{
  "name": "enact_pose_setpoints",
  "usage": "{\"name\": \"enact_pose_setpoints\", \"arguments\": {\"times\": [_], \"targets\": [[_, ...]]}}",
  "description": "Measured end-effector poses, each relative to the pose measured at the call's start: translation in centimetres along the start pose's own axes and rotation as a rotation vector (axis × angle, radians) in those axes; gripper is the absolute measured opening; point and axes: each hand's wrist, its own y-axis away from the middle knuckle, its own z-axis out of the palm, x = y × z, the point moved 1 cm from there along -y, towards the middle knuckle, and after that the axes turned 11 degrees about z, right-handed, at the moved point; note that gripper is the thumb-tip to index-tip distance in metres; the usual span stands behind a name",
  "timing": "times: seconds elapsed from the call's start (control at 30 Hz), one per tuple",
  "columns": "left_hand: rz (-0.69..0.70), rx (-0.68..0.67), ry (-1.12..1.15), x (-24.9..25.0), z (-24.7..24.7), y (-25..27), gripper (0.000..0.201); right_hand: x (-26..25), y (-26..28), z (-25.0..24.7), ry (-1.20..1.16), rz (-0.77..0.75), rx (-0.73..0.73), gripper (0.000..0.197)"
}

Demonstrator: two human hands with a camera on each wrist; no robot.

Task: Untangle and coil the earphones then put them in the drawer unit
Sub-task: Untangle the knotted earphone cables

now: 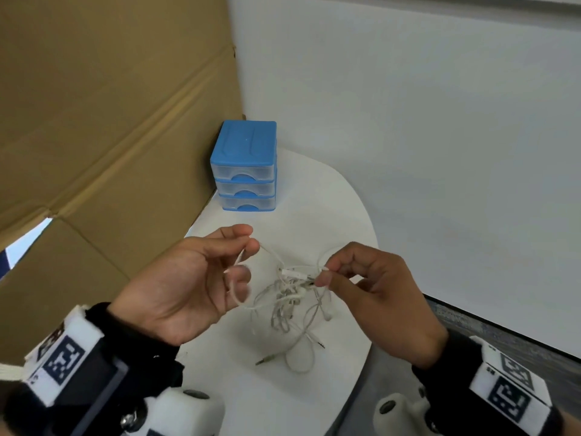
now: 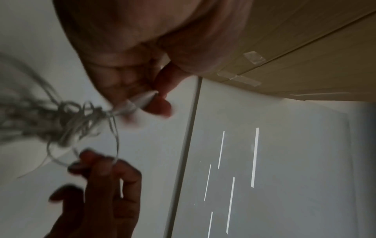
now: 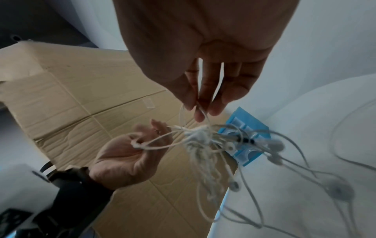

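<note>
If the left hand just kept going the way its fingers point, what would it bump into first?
Probably the tangled earphones: the left hand points rightward across the table, and the knot hangs in that line, with the right hand just past it. Depth is hard to judge.

Both hands (image 1: 185, 287) (image 1: 374, 291) raised, fingertips pinched
</note>
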Motion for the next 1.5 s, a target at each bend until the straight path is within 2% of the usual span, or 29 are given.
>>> {"name": "enact_pose_setpoints", "arguments": {"times": [0.1, 0.17, 0.27, 0.43, 0.57, 0.6, 0.67, 0.73, 0.83, 0.93, 1.0, 1.07, 1.1, 1.17, 1.23, 1.3, 1.37, 1.5], "targets": [[0.015, 0.065, 0.095, -1.4, 0.8, 0.4, 0.017, 0.2, 0.7, 1.0, 0.156, -0.055, -0.121, 0.012], [0.008, 0.093, 0.164, -2.3, 1.5, 0.8, 0.017, 1.1, 1.1, 2.0, 0.245, -0.031, -0.184, 0.011], [0.003, 0.125, 0.188, -2.9, 1.9, 1.3, 0.020, 3.0, 1.1, 2.5, 0.373, 0.012, -0.166, 0.009], [-0.050, 0.128, 0.252, -1.9, 1.9, 1.8, 0.015, 3.4, -0.4, 1.1, 0.222, 0.120, -0.038, 0.020], [-0.060, 0.063, 0.214, -1.2, 0.9, 1.3, 0.036, 2.4, -1.0, 0.0, 0.165, 0.154, 0.001, 0.020], [-0.057, 0.030, 0.173, -1.0, 0.7, 1.2, 0.036, 2.3, -1.1, -0.1, 0.114, 0.165, 0.020, 0.018], [-0.008, -0.020, -0.065, -0.7, 0.2, 0.7, 0.020, 2.0, -1.4, -0.5, -0.091, 0.221, 0.069, 0.016], [0.095, -0.053, -0.383, -0.9, -0.5, 0.0, 0.013, 1.1, -1.5, -1.0, -0.328, 0.279, 0.074, 0.018], [0.312, -0.131, -0.887, -1.9, -1.1, -0.3, 0.008, -0.3, -1.2, -1.3, -0.555, 0.304, -0.019, 0.015], [0.440, -0.205, -1.305, -3.3, -1.6, -0.3, 0.014, -0.8, -0.7, -0.8, -0.550, 0.304, -0.094, 0.011], [0.421, -0.219, -1.500, -3.6, -1.6, -0.2, 0.007, -0.9, -0.4, -0.4, -0.477, 0.283, -0.108, 0.012], [0.410, -0.255, -1.591, -3.6, -1.7, -0.2, 0.015, -1.0, -0.3, -0.3, -0.415, 0.260, -0.125, 0.013], [0.406, -0.281, -1.560, -3.5, -1.7, -0.2, 0.020, -0.9, -0.3, -0.3, -0.377, 0.248, -0.134, 0.013], [0.415, -0.315, -1.355, -3.2, -1.2, -0.1, 0.025, -0.7, -0.2, -0.1, -0.233, 0.211, -0.142, 0.012], [0.480, -0.278, -1.144, -3.1, -1.0, -0.3, 0.025, -0.3, 0.1, 0.4, -0.062, 0.181, -0.138, 0.011], [0.573, -0.206, -1.025, -3.4, -0.9, -0.6, 0.023, 0.2, 0.5, 1.1, 0.008, 0.183, -0.126, 0.011], [0.604, -0.179, -0.920, -3.5, -0.8, -0.7, 0.023, 0.5, 0.7, 1.5, -0.001, 0.209, -0.117, 0.013], [0.539, -0.227, -0.699, -2.3, -1.3, -0.9, 0.037, 0.8, -0.2, 1.0, -0.201, 0.312, -0.013, 0.020]]}}
